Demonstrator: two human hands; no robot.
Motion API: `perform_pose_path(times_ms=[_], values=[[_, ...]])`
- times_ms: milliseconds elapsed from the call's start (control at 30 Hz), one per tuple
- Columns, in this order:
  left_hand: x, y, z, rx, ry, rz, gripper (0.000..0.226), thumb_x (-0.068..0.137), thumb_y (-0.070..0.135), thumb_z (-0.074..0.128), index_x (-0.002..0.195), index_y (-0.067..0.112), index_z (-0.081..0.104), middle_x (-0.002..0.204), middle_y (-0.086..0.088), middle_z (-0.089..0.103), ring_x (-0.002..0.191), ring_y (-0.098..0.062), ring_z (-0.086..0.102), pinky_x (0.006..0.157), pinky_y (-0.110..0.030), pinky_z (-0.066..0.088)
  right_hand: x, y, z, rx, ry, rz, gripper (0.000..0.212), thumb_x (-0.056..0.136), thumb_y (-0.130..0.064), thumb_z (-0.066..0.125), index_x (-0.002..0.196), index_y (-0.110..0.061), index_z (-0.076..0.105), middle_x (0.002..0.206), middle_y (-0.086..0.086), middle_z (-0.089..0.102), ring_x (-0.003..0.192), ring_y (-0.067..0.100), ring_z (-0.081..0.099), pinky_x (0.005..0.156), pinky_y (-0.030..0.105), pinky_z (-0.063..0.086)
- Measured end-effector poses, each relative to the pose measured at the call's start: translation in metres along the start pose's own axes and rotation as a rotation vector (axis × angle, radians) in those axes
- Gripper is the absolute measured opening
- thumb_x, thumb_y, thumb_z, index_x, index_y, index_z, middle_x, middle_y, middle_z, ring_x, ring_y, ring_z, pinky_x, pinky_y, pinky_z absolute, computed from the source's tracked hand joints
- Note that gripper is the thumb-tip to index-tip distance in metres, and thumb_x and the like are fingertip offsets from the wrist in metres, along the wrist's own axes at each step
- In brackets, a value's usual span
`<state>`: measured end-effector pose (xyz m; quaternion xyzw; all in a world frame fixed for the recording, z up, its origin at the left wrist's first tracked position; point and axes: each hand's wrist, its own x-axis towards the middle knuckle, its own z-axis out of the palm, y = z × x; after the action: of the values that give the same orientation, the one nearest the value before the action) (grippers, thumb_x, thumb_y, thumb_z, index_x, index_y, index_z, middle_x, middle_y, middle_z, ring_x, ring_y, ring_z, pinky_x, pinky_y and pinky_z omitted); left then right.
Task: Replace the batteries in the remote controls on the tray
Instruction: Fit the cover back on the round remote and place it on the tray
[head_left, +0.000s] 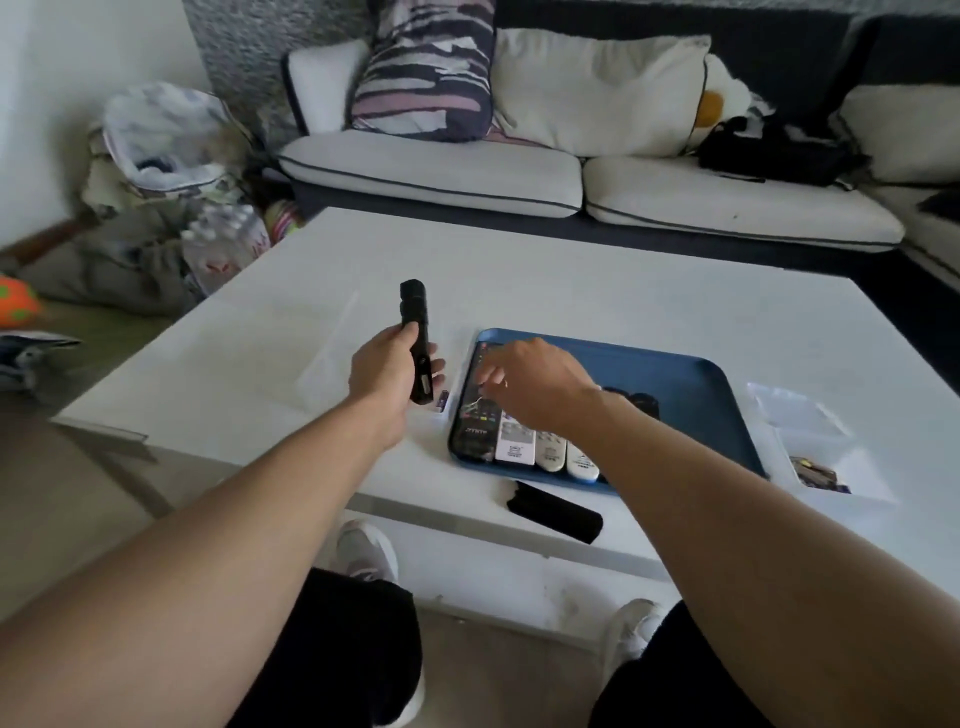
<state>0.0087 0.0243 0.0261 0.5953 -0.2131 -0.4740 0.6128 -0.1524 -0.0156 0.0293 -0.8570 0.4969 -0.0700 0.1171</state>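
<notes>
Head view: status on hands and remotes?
Left hand grips black remote. Right hand open above blue tray. Black battery cover loose at table edge.

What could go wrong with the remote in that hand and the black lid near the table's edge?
1. The black lid lies right at the table's near edge; a passing forearm might knock it to the floor.
2. The left hand holds the black remote by its lower end only, so it could tip or slip.
3. The right hand hovers over the remotes on the blue tray and may jostle them.
</notes>
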Motion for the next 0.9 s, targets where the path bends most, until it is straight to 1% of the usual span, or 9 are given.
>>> perform_pose_path(times_ms=[67,133,200,333,433,567,633,733,900], values=[[0.007,0.0,-0.011,0.039,0.095,0.07,0.014,0.102,0.024,0.054,0.096,0.022,0.066,0.091,-0.007,0.073,0.076,-0.023,0.069,0.078,-0.039,0.058,0.012,-0.016,0.011,-0.002,-0.018,-0.044,0.022,0.096,-0.025,0.057,0.108,-0.036,0.072,0.113,-0.007,0.07,0.102,0.019,0.066,0.085,0.035,0.055],[0.012,0.0,-0.022,0.088,0.177,0.097,0.018,0.099,0.027,0.056,0.085,0.027,0.066,0.085,0.0,0.076,0.087,-0.022,0.073,0.087,-0.04,0.056,0.026,-0.03,0.02,-0.04,-0.006,-0.08,0.023,0.097,-0.025,0.058,0.113,-0.032,0.071,0.118,0.0,0.067,0.106,0.023,0.065,0.086,0.036,0.054],[0.017,0.0,-0.031,0.113,0.222,0.105,0.019,0.097,0.03,0.057,0.08,0.029,0.066,0.083,0.003,0.076,0.094,-0.021,0.072,0.088,-0.042,0.055,0.04,-0.044,0.026,-0.112,-0.002,-0.094,0.025,0.096,-0.019,0.059,0.116,-0.028,0.07,0.119,0.005,0.066,0.106,0.026,0.064,0.082,0.034,0.051],[0.029,-0.002,-0.044,0.106,0.254,0.076,0.021,0.098,0.029,0.055,0.08,0.031,0.064,0.085,0.002,0.075,0.09,-0.021,0.068,0.076,-0.036,0.053,0.06,-0.064,0.034,-0.335,-0.113,-0.098,0.023,0.09,0.001,0.055,0.109,-0.006,0.066,0.111,0.015,0.065,0.103,0.031,0.064,0.073,0.033,0.045],[0.039,-0.004,-0.054,0.052,0.26,0.012,0.02,0.1,0.026,0.055,0.081,0.029,0.063,0.086,-0.001,0.075,0.095,-0.025,0.071,0.086,-0.038,0.055,0.069,-0.075,0.039,-0.391,-0.258,-0.077,0.025,0.087,0.005,0.056,0.111,-0.002,0.063,0.113,0.016,0.063,0.104,0.034,0.064,0.073,0.034,0.046],[0.049,-0.003,-0.062,-0.003,0.238,-0.051,0.016,0.1,0.024,0.055,0.086,0.026,0.064,0.085,-0.006,0.076,0.082,-0.024,0.072,0.092,-0.044,0.056,0.08,-0.087,0.044,-0.405,-0.306,-0.048,0.027,0.092,0.005,0.052,0.115,-0.001,0.064,0.116,0.013,0.061,0.109,0.032,0.062,0.077,0.033,0.045],[0.052,-0.004,-0.065,-0.014,0.223,-0.061,0.016,0.1,0.023,0.054,0.087,0.024,0.064,0.085,-0.008,0.075,0.079,-0.025,0.071,0.09,-0.043,0.057,0.084,-0.093,0.048,-0.446,-0.299,-0.057,0.027,0.091,0.004,0.053,0.113,-0.003,0.065,0.109,0.01,0.061,0.104,0.03,0.062,0.074,0.033,0.046],[0.056,-0.007,-0.069,-0.023,0.197,-0.074,0.015,0.101,0.021,0.054,0.089,0.023,0.064,0.085,-0.009,0.074,0.077,-0.025,0.069,0.088,-0.042,0.058,0.087,-0.099,0.053,-0.567,-0.31,-0.104,0.017,0.091,0.001,0.053,0.099,-0.011,0.063,0.084,0.002,0.052,0.085,0.024,0.055,0.069,0.03,0.042],[0.058,-0.004,-0.072,-0.038,0.192,-0.098,0.017,0.102,0.021,0.052,0.089,0.023,0.062,0.089,-0.01,0.073,0.08,-0.026,0.069,0.085,-0.042,0.059,0.087,-0.096,0.05,-0.601,-0.345,-0.145,0.015,0.09,0.005,0.05,0.08,-0.007,0.049,0.075,0.005,0.047,0.077,0.023,0.051,0.07,0.032,0.043]])
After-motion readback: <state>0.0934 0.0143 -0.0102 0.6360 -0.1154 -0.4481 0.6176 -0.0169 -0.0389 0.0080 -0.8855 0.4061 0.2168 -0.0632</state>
